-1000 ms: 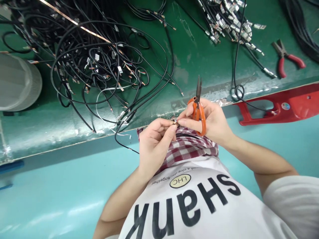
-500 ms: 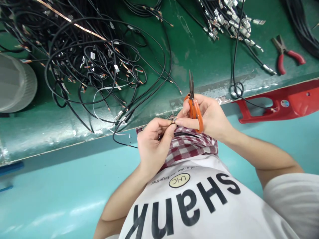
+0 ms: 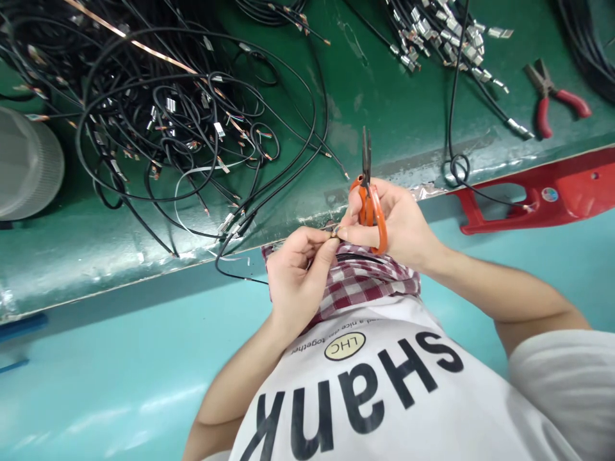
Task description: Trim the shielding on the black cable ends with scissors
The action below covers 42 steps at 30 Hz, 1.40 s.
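Note:
My left hand point(image 3: 295, 282) pinches the end of a thin black cable point(image 3: 332, 232) between thumb and fingers, and a small metal tip shows there. My right hand point(image 3: 398, 218) holds orange-handled scissors point(image 3: 369, 205) with shut dark blades pointing away from me. Its fingertips almost meet the cable end. A checked red-and-white cloth point(image 3: 360, 285) lies on my lap under both hands. More of the black cable point(image 3: 240, 275) curves from the bench edge towards my left hand.
A green workbench point(image 3: 384, 109) holds a tangled pile of black cables point(image 3: 163, 121), a bundle of metal-ended cables point(image 3: 432, 32) and red-handled pliers point(image 3: 548, 96). A grey container point(image 3: 24, 163) stands at far left, a red bracket point(image 3: 528, 198) below the bench edge.
The scissors have turned from leaning right to nearly upright in my right hand. Both hands stay on the cable end, and the whole scene has shifted slightly up and left.

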Available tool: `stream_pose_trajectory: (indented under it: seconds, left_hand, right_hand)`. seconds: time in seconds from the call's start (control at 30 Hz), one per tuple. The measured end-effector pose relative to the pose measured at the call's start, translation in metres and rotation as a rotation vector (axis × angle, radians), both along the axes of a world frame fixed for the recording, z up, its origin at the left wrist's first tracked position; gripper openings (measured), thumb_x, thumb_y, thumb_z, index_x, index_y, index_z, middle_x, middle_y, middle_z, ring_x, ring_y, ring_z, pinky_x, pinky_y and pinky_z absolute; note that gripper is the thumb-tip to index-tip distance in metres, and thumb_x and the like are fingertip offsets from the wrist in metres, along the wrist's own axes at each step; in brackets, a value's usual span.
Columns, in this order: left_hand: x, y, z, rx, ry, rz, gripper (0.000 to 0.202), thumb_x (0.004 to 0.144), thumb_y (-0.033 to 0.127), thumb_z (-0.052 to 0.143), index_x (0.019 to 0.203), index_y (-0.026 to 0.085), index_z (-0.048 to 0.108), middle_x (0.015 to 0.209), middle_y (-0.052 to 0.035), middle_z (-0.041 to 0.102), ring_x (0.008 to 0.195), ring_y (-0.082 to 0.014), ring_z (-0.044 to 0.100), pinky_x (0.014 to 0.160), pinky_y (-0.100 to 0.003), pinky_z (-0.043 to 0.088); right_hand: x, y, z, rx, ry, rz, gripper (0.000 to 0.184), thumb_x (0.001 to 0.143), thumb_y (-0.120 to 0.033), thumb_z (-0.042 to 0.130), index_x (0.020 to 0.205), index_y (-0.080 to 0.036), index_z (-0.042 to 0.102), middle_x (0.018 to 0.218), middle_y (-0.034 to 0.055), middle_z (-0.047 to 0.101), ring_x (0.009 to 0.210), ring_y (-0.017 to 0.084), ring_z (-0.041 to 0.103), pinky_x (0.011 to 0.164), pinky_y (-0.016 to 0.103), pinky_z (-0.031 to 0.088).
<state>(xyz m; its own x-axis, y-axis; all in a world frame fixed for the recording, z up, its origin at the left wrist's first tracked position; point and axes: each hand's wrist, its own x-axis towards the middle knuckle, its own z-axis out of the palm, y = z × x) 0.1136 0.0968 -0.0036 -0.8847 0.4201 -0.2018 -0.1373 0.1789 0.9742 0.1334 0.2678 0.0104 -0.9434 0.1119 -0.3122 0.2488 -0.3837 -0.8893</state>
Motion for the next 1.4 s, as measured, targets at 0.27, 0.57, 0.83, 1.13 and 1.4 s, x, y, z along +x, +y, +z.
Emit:
stream_pose_trajectory:
  seconds: [0.27, 0.57, 0.83, 1.13, 1.4]
  left_hand:
    - [-0.003, 0.001, 0.006, 0.096, -0.195, -0.037, 0.023, 0.090, 0.035, 0.066, 0.086, 0.013, 0.060, 0.063, -0.0007, 0.062, 0.050, -0.0027, 0.046, 0.047, -0.015, 0.036]
    - [-0.005, 0.001, 0.007, 0.132, -0.171, 0.019, 0.022, 0.087, 0.033, 0.071, 0.087, 0.014, 0.060, 0.063, 0.0000, 0.062, 0.053, -0.0043, 0.054, 0.050, -0.015, 0.042]
    - [-0.002, 0.001, 0.003, 0.004, 0.057, 0.014, 0.016, 0.088, 0.029, 0.069, 0.089, 0.013, 0.064, 0.071, -0.0010, 0.065, 0.062, -0.0059, 0.060, 0.060, -0.016, 0.049]
    - [0.000, -0.003, -0.004, -0.124, 0.274, 0.013, 0.010, 0.087, 0.023, 0.069, 0.089, 0.013, 0.067, 0.075, -0.0004, 0.068, 0.064, -0.0058, 0.061, 0.064, -0.017, 0.049]
    - [-0.003, -0.001, 0.000, 0.071, -0.092, -0.011, 0.020, 0.091, 0.032, 0.065, 0.094, 0.012, 0.066, 0.067, -0.0015, 0.063, 0.052, -0.0038, 0.051, 0.049, -0.014, 0.040]
  right_hand:
    - [-0.001, 0.004, -0.005, -0.021, 0.006, 0.033, 0.044, 0.057, -0.018, 0.090, 0.082, -0.018, 0.053, 0.071, -0.0028, 0.067, 0.063, 0.011, 0.064, 0.059, 0.021, 0.053]
    - [0.007, 0.011, -0.004, 0.044, 0.115, 0.079, 0.036, 0.068, -0.018, 0.089, 0.086, -0.017, 0.058, 0.085, 0.0029, 0.073, 0.078, 0.015, 0.069, 0.073, 0.025, 0.057]
    - [0.001, 0.007, -0.002, 0.090, 0.112, 0.069, 0.039, 0.063, -0.015, 0.089, 0.083, -0.017, 0.056, 0.078, -0.0016, 0.069, 0.071, 0.012, 0.068, 0.068, 0.022, 0.056]
    - [-0.001, 0.013, -0.002, 0.119, 0.116, 0.170, 0.037, 0.065, -0.014, 0.085, 0.085, -0.018, 0.054, 0.078, -0.0010, 0.068, 0.070, 0.013, 0.065, 0.065, 0.023, 0.052]
    - [0.002, 0.011, -0.003, 0.396, 0.197, 0.105, 0.027, 0.075, -0.021, 0.078, 0.084, -0.018, 0.052, 0.077, -0.0023, 0.061, 0.067, 0.011, 0.055, 0.065, 0.024, 0.046]
